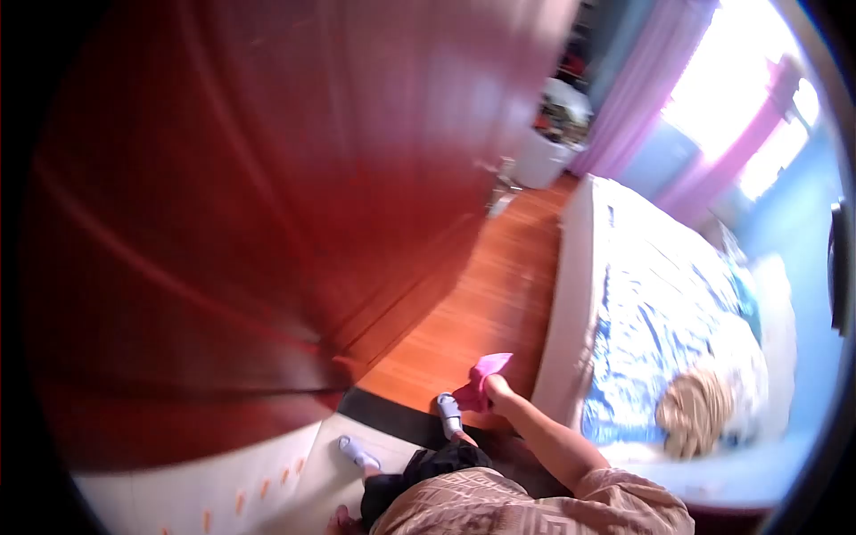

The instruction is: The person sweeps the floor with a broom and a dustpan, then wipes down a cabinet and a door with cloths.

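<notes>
My right hand (497, 389) is closed around a pink cloth (477, 383), held out in front of me above the doorway floor. Part of the cloth sticks up past the fingers and part hangs below. Low at the bottom edge, beside my dark shorts, a little of my left hand (341, 521) shows. Its fingers are too small and cut off to make out, and nothing is seen in it.
A large reddish-brown door (267, 223) fills the left side. Past a dark threshold (383, 417) lies an orange wooden floor (481, 294). On the right stands a bed (660, 285) with blue-and-white bedding and a bundled beige blanket (694, 412). A white bin (539, 159) stands beyond.
</notes>
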